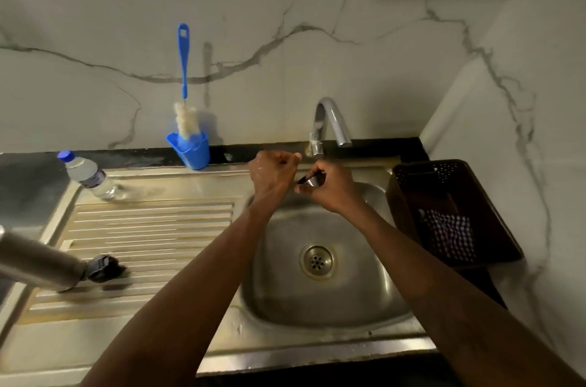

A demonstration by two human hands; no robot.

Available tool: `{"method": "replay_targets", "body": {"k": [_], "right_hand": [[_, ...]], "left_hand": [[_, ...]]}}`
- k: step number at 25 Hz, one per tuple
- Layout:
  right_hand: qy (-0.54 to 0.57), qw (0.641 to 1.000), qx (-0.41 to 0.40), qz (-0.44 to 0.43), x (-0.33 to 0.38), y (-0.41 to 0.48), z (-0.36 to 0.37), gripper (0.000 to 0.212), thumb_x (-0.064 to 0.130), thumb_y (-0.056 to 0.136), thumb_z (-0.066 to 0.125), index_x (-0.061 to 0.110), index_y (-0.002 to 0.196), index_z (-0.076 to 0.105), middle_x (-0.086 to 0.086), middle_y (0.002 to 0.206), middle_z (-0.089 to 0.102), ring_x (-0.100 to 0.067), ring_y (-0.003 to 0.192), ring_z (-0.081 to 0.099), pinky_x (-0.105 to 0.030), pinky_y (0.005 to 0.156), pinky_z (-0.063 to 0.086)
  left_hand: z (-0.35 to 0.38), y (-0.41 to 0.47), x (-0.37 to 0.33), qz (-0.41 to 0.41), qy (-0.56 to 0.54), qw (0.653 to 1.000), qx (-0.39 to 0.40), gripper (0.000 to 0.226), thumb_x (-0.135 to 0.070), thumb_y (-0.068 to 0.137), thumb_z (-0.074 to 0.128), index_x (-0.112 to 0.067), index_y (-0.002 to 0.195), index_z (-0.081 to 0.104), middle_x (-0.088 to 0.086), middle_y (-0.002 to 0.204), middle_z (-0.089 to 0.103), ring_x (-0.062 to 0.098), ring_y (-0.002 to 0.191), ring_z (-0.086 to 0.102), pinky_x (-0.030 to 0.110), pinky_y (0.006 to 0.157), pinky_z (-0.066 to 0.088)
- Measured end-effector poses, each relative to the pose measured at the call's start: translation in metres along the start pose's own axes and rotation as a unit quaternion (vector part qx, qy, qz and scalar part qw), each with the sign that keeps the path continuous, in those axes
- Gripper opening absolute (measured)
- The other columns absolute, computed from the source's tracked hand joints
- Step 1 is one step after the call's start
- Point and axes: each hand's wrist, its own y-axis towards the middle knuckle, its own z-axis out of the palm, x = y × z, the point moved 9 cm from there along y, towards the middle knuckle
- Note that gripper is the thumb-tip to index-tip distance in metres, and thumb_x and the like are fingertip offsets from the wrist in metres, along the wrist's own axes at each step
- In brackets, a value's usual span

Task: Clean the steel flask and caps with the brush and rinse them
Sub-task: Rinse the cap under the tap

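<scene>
Steel sink (333,301), right fingers (320,172) gripping cap (312,180)

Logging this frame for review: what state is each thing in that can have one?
steel flask: lying on drainboard, uncapped
dark cap: off, beside flask mouth
steel cap: held in right hand
left hand: closed at tap
tap: no visible stream
brush: upright in blue cup
plastic bottle: lying, capped

Home kitchen: steel sink (222,351), marble-look wall (285,6).
</scene>
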Motion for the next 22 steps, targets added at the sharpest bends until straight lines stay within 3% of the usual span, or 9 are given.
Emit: {"method": "replay_targets", "body": {"k": [2,4,6,8,12,14,17,22], "right_hand": [[-0.005,0.999,-0.023,0.029,-0.026,-0.004,-0.014,0.037,0.041,0.067,0.094,0.018,0.083,0.069,0.007,0.074,0.066,-0.006,0.066,0.058,-0.023,0.058,0.041],[0.001,0.999,-0.037,0.038,-0.042,-0.005,-0.023,0.034,0.039,0.067,0.094,0.022,0.076,0.066,0.012,0.071,0.064,-0.001,0.065,0.057,-0.018,0.057,0.037],[0.008,0.999,-0.044,0.026,-0.048,-0.003,-0.027,0.034,0.037,0.067,0.095,0.025,0.074,0.064,0.016,0.072,0.063,0.002,0.066,0.058,-0.013,0.057,0.036],[0.009,0.998,-0.057,0.014,-0.055,0.001,-0.027,0.035,0.039,0.068,0.094,0.024,0.075,0.063,0.014,0.076,0.064,0.001,0.069,0.058,-0.009,0.059,0.037],[0.013,0.998,-0.067,-0.003,-0.064,0.005,-0.017,0.035,0.042,0.072,0.091,0.016,0.081,0.070,0.009,0.088,0.066,0.000,0.076,0.060,-0.006,0.064,0.042],[0.032,0.998,-0.058,-0.008,-0.066,0.006,-0.010,0.028,0.037,0.076,0.090,0.015,0.086,0.076,0.009,0.094,0.067,0.003,0.079,0.061,-0.005,0.068,0.044],[0.042,0.998,-0.050,0.003,-0.070,0.006,-0.005,0.029,0.036,0.079,0.089,0.013,0.092,0.079,0.007,0.102,0.063,0.004,0.082,0.059,0.000,0.073,0.041],[0.043,0.999,-0.028,0.014,-0.077,0.005,0.008,0.034,0.043,0.082,0.085,0.012,0.094,0.080,0.003,0.115,0.063,0.000,0.087,0.059,0.001,0.074,0.040]], "left_hand": [[0.041,0.007,-0.007,0.009,0.035,0.998,0.044,0.037,-0.051,0.092,0.074,-0.026,0.065,0.075,-0.008,0.056,0.064,0.010,0.057,0.062,0.027,0.065,0.043],[0.071,0.016,-0.009,-0.009,0.069,0.996,0.063,0.051,-0.059,0.090,0.072,-0.024,0.054,0.061,-0.007,0.049,0.053,0.008,0.053,0.051,0.029,0.064,0.035],[0.086,0.025,-0.012,-0.023,0.072,0.995,0.058,0.048,-0.060,0.090,0.071,-0.021,0.061,0.068,-0.006,0.052,0.051,0.013,0.057,0.051,0.029,0.067,0.035],[0.096,0.038,-0.016,-0.017,0.075,0.996,0.052,0.042,-0.045,0.094,0.069,-0.015,0.066,0.069,-0.004,0.054,0.049,0.019,0.058,0.053,0.034,0.068,0.037],[0.108,0.048,-0.024,0.055,0.161,0.983,0.067,0.034,-0.029,0.098,0.065,-0.007,0.071,0.064,0.007,0.067,0.054,0.023,0.065,0.044,0.035,0.068,0.034],[0.105,0.052,-0.015,0.038,0.134,0.989,0.045,0.041,-0.029,0.098,0.064,-0.010,0.062,0.056,0.005,0.059,0.052,0.024,0.057,0.045,0.034,0.066,0.035],[0.102,0.054,0.000,-0.010,0.094,0.995,0.022,0.047,-0.027,0.101,0.062,-0.009,0.058,0.059,0.001,0.049,0.049,0.014,0.047,0.042,0.028,0.067,0.033],[0.103,0.054,0.015,-0.072,0.042,0.995,0.046,0.046,-0.039,0.103,0.063,-0.010,0.068,0.068,0.003,0.058,0.059,0.014,0.056,0.053,0.031,0.069,0.042]]}}
